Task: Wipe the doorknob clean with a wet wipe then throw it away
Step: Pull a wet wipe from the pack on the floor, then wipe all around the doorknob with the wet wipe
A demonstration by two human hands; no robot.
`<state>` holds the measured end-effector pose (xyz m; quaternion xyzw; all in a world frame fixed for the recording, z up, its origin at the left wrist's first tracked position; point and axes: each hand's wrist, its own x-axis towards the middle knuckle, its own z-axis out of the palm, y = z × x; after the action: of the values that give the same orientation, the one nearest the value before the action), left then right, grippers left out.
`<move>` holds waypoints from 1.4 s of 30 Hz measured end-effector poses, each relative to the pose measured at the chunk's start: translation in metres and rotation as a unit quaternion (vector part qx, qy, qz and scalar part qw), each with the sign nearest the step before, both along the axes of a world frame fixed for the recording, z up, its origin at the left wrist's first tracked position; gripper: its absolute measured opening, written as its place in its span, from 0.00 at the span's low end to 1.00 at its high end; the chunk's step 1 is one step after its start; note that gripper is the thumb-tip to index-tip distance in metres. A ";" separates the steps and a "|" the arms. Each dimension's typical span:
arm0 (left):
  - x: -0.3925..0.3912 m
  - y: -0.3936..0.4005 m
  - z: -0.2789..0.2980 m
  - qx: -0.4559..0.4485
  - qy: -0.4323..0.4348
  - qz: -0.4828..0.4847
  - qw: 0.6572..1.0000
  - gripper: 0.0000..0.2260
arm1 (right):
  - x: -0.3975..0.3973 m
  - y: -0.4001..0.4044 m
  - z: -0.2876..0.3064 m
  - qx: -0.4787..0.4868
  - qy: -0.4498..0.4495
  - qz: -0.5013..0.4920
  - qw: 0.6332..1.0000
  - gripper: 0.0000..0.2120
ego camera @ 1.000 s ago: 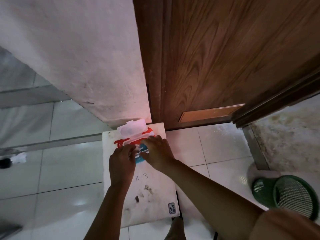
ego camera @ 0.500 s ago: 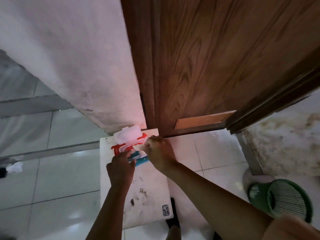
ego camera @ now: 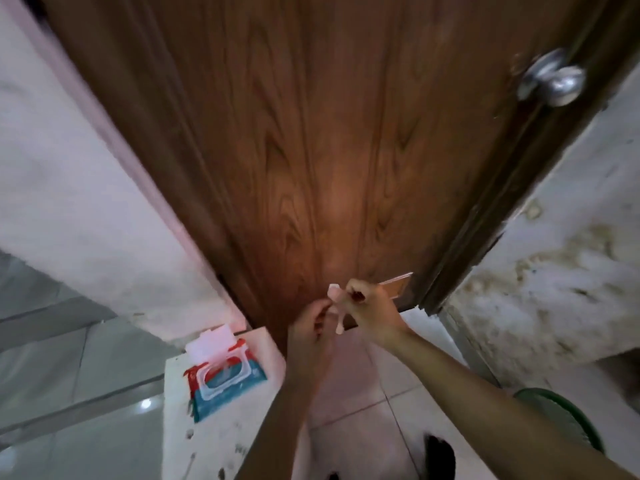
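A white wet wipe (ego camera: 335, 308) hangs folded between my two hands in front of the lower part of the brown wooden door (ego camera: 311, 150). My right hand (ego camera: 369, 311) pinches its top edge, and my left hand (ego camera: 310, 332) holds it from the left side. The round silver doorknob (ego camera: 554, 81) sits high at the upper right of the door, well above both hands. The red and blue wet wipe pack (ego camera: 223, 379) lies on a white board (ego camera: 221, 441) at lower left, its white lid flipped open.
A green mesh wastebasket (ego camera: 568, 424) lies at the lower right on the tiled floor. A stained white wall (ego camera: 554, 271) flanks the door on the right, another white wall (ego camera: 69, 185) on the left. A dark shoe (ego camera: 438, 453) shows at the bottom.
Both hands have lifted off the pack with a wipe pulled out and moved right, up before the door. The view has tilted upward, bringing the doorknob into sight.
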<state>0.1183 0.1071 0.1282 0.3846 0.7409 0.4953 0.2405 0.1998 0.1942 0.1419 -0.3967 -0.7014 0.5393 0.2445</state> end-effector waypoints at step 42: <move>0.179 0.239 0.132 0.075 -0.157 -0.093 0.980 0.11 | 0.254 0.217 0.125 -0.076 0.212 -0.149 0.963 0.15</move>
<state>0.2976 0.3459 0.2605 0.3860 0.6156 0.5795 0.3691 0.4541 0.4114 0.2671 -0.3907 -0.5238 0.6200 0.4343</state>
